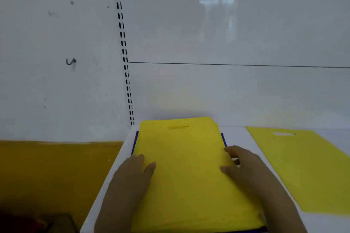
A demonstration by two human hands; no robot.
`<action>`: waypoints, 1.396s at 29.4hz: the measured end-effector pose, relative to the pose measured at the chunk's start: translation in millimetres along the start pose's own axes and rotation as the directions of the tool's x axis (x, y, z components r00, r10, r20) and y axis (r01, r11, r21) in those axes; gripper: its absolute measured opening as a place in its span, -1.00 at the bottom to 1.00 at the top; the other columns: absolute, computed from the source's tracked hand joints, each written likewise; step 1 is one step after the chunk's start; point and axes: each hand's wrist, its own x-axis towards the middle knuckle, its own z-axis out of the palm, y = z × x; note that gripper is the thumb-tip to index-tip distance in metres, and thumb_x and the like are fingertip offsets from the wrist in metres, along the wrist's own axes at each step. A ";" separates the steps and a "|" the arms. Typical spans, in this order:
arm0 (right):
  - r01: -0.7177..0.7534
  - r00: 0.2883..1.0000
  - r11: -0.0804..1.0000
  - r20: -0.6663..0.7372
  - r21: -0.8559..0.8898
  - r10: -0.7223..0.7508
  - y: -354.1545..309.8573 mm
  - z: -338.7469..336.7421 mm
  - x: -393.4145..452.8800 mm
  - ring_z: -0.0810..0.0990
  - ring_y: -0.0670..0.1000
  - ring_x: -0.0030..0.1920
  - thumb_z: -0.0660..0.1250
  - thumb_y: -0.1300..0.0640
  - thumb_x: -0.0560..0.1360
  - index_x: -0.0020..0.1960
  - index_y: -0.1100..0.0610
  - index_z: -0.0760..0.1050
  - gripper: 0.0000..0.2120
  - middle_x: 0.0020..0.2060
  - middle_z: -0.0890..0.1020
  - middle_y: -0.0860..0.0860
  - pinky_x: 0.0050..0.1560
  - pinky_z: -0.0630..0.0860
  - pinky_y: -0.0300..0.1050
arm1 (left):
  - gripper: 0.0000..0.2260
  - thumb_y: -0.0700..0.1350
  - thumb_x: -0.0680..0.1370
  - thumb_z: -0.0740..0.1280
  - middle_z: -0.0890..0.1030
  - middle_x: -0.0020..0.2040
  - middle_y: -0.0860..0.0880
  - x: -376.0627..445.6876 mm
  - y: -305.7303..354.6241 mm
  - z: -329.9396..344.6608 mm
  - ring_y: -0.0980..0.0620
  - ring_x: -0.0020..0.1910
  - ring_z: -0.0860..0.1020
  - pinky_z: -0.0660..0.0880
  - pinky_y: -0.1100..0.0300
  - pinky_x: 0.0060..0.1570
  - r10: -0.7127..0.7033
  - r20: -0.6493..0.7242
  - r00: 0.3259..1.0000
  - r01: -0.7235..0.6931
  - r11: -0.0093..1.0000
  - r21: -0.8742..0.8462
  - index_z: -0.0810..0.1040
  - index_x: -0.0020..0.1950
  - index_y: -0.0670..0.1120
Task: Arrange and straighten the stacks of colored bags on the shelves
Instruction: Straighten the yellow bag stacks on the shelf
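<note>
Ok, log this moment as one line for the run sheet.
left hand flat on yellow stack's left edge | right hand on its right edge | blue bags underneath | single yellow bag apart, right

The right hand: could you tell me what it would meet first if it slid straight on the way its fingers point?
The right hand would probably just cross the yellow stack toward the left hand.

Left hand (132,174) bare, no ring, no watch. Right hand (244,168) bare too. Forearms uncovered, no sleeves visible.
</note>
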 end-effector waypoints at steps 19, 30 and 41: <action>-0.048 0.966 0.999 -0.253 0.023 0.052 0.2 -7.5 -21.1 0.61 -0.17 -0.16 0.52 0.26 0.32 -0.05 -0.09 0.54 -0.66 -0.12 0.65 -0.05 -0.16 0.41 -0.37 | -0.29 0.31 0.56 -0.06 -0.16 0.55 -0.22 1.0 1.1 24.0 -0.15 0.53 -0.19 -0.18 -0.06 0.47 0.181 0.207 0.961 -0.238 0.926 0.294 -0.08 0.56 -0.11; -0.036 0.985 0.999 -0.169 0.006 0.036 24.4 -24.1 -24.3 0.54 -0.10 -0.22 0.50 0.14 0.37 -0.10 -0.15 0.52 -0.75 -0.22 0.57 -0.05 -0.28 0.40 -0.27 | -0.34 0.28 0.58 -0.06 0.01 0.55 -0.15 -18.0 23.8 21.7 -0.10 0.54 -0.07 -0.15 0.00 0.47 0.154 0.183 0.971 -0.195 0.954 0.228 -0.02 0.55 -0.09; 0.064 0.954 0.992 -0.300 0.111 -0.028 30.3 -24.7 -22.7 0.54 -0.11 -0.13 0.46 0.23 0.40 -0.04 -0.13 0.50 -0.70 -0.11 0.59 -0.08 -0.20 0.39 -0.15 | -0.45 0.18 0.52 0.21 0.33 0.45 0.03 -18.8 22.5 13.9 0.04 0.36 0.37 0.37 0.16 0.25 0.161 -0.051 0.986 -0.165 0.858 -0.486 0.25 0.48 0.03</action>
